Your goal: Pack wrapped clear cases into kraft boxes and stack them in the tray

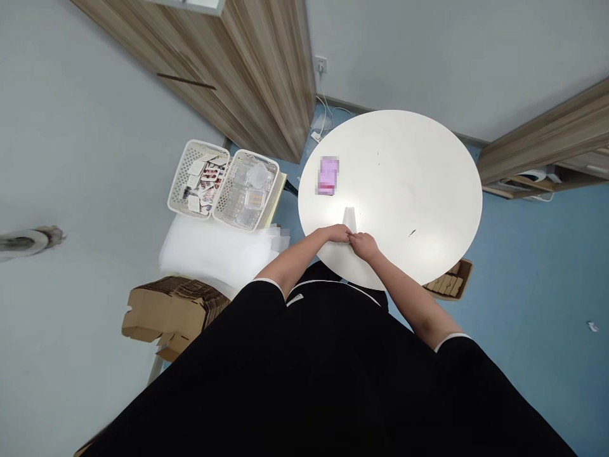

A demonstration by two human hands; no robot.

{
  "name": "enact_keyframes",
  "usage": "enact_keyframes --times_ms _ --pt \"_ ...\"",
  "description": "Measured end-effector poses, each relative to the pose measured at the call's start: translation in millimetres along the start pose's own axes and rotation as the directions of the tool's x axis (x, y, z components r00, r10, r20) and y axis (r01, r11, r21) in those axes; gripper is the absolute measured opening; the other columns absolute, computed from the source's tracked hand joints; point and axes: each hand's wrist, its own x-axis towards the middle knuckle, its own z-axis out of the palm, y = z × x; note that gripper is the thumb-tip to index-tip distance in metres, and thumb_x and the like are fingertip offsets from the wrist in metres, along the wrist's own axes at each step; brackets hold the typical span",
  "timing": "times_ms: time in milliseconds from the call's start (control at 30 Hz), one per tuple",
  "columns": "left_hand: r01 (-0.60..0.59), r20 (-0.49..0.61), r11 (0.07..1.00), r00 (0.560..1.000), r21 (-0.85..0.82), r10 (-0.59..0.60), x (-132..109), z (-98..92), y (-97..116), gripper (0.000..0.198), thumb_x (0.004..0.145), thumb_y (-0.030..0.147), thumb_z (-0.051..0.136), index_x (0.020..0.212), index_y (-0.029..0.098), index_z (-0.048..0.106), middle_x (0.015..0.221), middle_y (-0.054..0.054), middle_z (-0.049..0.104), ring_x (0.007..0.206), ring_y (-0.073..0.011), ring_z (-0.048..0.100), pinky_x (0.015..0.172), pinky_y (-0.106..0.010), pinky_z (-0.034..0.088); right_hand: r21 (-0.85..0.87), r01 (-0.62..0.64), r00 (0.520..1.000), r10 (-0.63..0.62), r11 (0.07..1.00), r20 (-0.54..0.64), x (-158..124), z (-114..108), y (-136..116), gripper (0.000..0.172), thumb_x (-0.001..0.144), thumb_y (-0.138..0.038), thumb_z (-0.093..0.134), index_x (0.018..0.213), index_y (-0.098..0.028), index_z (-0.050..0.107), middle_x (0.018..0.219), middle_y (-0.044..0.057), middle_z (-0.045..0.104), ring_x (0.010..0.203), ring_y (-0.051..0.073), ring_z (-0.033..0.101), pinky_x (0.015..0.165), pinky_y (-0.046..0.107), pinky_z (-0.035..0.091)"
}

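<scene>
My left hand and my right hand meet over the near part of the round white table. Their fingers are closed and touch one another at the near end of a small white tapered piece. It looks thin and pale, like folded sheet material, and its far end points away from me. My fingers hide the near end. Beyond my left hand, on the tabletop, lies a flat pink-purple item, blurred into blocks.
To the left stand a white basket of printed pieces and a white basket of clear plastic boxes. Nearer are white foam sheets and stacked flat cardboard boxes. A brown carton sits below the table's right edge.
</scene>
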Motion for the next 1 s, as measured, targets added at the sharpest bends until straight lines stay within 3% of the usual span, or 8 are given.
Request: enact_keyframes --times_ms 100,200,333,433,533,800,900,1000 --pt "0.012 -0.027 1.0 1.0 0.024 -0.012 15.6 -5.3 2.8 0.053 0.081 0.027 0.059 0.133 0.028 0.069 0.144 -0.004 0.065 0.129 -0.0259 0.061 0.101 -0.033 0.05 -0.008 -0.009 1.0 0.009 1.0 0.024 3.9 -5.8 -1.9 0.039 0.102 -0.015 0.043 0.129 -0.018 0.07 0.117 0.015 0.073 0.103 0.025 0.066 0.083 0.034 0.043" --pt "0.032 -0.068 0.98 0.998 0.198 -0.018 27.8 -5.8 2.9 0.056 0.079 0.023 0.065 0.134 0.028 0.068 0.15 -0.006 0.06 0.135 -0.0288 0.055 0.106 -0.038 0.046 -0.012 -0.011 1.0 0.011 1.0 0.01 3.0 -6.8 -5.1 0.042 0.102 -0.013 0.041 0.132 -0.021 0.069 0.119 0.013 0.072 0.104 0.024 0.065 0.082 0.033 0.043" --pt "0.027 -0.189 0.855 0.978 0.517 0.084 31.6 -4.7 -6.5 0.04 0.084 0.026 0.067 0.122 0.03 0.075 0.149 -0.008 0.059 0.137 -0.0363 0.049 0.114 -0.054 0.034 0.014 -0.055 0.998 0.055 0.998 0.012 2.1 -10.2 -5.8 0.044 0.103 -0.015 0.041 0.136 -0.024 0.067 0.121 0.013 0.072 0.103 0.024 0.065 0.083 0.033 0.045" --pt "-0.006 -0.204 0.8 0.966 0.601 0.161 29.3 -5.7 -19.0 0.044 0.087 0.026 0.064 0.128 0.039 0.073 0.158 -0.001 0.052 0.135 -0.0361 0.049 0.116 -0.058 0.028 0.052 -0.067 0.997 0.065 0.996 0.045 2.2 -15.5 -2.4 0.041 0.103 -0.021 0.045 0.136 -0.028 0.068 0.123 0.01 0.072 0.105 0.024 0.066 0.085 0.034 0.047" --pt "-0.03 -0.227 0.801 0.952 0.599 0.205 28.7 -6.1 -29.8 0.05 0.089 0.029 0.062 0.136 0.045 0.067 0.164 0.004 0.044 0.137 -0.0359 0.048 0.115 -0.059 0.028 0.101 -0.082 0.994 0.073 0.991 0.086 3.3 -20.4 2.0 0.039 0.103 -0.024 0.048 0.136 -0.032 0.068 0.127 0.007 0.071 0.112 0.024 0.065 0.085 0.032 0.049" --pt "-0.021 -0.287 0.829 0.933 0.558 0.217 34.1 -12.3 -36.4 0.058 0.09 0.027 0.062 0.145 0.044 0.06 0.169 0.002 0.035 0.143 -0.037 0.039 0.114 -0.059 0.03 0.176 -0.198 0.97 0.167 0.964 0.179 31.7 -34.8 11.6 0.039 0.105 -0.028 0.047 0.139 -0.036 0.066 0.132 0.005 0.068 0.114 0.023 0.065 0.08 0.029 0.052" --pt "0.073 -0.403 0.885 0.905 0.459 0.134 34.2 -18.0 -30.6 0.062 0.091 0.027 0.063 0.152 0.039 0.053 0.17 -0.002 0.032 0.145 -0.038 0.036 0.115 -0.056 0.03 0.182 -0.186 0.97 0.151 0.966 0.189 32.9 -36.6 14.4 0.038 0.104 -0.028 0.049 0.136 -0.035 0.068 0.132 0.005 0.068 0.113 0.023 0.066 0.079 0.028 0.052" --pt "0.178 -0.526 0.957 0.85 0.23 -0.032 34.5 -25.1 -22.8 0.067 0.095 0.03 0.06 0.16 0.028 0.042 0.163 -0.012 0.042 0.138 -0.0359 0.045 0.11 -0.049 0.039 0.156 -0.106 0.982 0.08 0.982 0.169 19.8 -31.4 12.2 0.037 0.102 -0.026 0.052 0.133 -0.035 0.07 0.131 0.004 0.069 0.113 0.023 0.066 0.082 0.029 0.052"
